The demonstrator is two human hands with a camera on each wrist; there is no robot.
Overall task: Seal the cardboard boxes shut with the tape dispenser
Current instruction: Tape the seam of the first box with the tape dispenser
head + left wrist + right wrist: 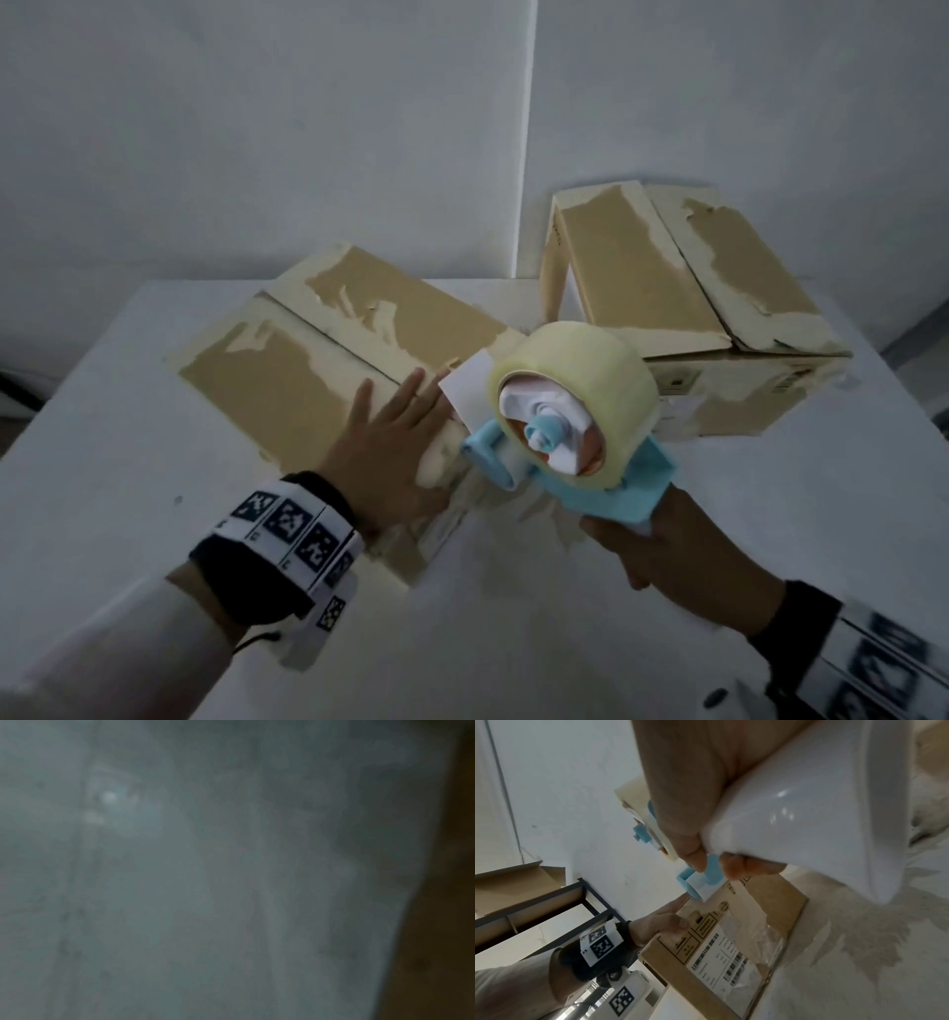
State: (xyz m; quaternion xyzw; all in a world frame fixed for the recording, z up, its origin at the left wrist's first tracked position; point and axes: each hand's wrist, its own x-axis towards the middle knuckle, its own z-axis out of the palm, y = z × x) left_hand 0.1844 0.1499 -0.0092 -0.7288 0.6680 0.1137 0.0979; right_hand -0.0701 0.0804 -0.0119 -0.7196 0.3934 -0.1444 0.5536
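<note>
A closed cardboard box (318, 354) with torn paper patches lies on the white table (102, 462) in front of me. My left hand (390, 442) lies flat on its near right corner, fingers straight. My right hand (683, 555) grips the white handle (808, 805) of a light blue tape dispenser (590, 462) carrying a clear tape roll (580, 375). The dispenser's front end hovers just right of the left hand, at the box's near corner. In the right wrist view the box side (731, 953) shows shipping labels, with the left hand (659, 925) at its top edge. The left wrist view is a grey blur.
A second closed cardboard box (688, 308) sits at the back right of the table. A white wall (308, 128) rises behind. In the right wrist view a dark metal shelf (552, 902) with cardboard stands to the left.
</note>
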